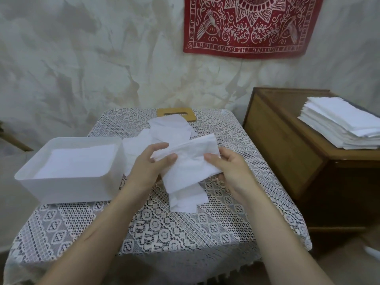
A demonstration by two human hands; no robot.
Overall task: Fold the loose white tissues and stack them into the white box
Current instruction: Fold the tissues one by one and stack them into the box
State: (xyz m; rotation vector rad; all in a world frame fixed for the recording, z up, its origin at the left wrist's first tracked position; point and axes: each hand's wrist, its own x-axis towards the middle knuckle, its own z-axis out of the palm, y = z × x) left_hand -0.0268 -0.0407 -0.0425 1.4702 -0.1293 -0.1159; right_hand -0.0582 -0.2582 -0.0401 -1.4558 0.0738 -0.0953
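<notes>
Tissue (191,163) is held just above the desk (156,229) btwn both hands, crumpled and partly folded, slanting from far right down toward the near side. L hand (151,163) pinches its left edge btwn thumb and fingers. R hand (230,171) grips the right side w/ thumb pressed on top, fingers hidden beneath. More loose tissues (168,128) lie on the desk behind and under the held one, some poking out at the near side. White box (67,188) sits at the desk's left, just beside the L hand, w/ a flat stack of folded tissues (80,161) inside, below the rim. Wooden lid (192,115) w/ a slot lies at the far edge, partly covered by a loose tissue. Wooden cabinet (283,140) stands to the right, carrying a tall pile of white sheets (339,124). Red printed cloth (246,25) hangs on the wall.
</notes>
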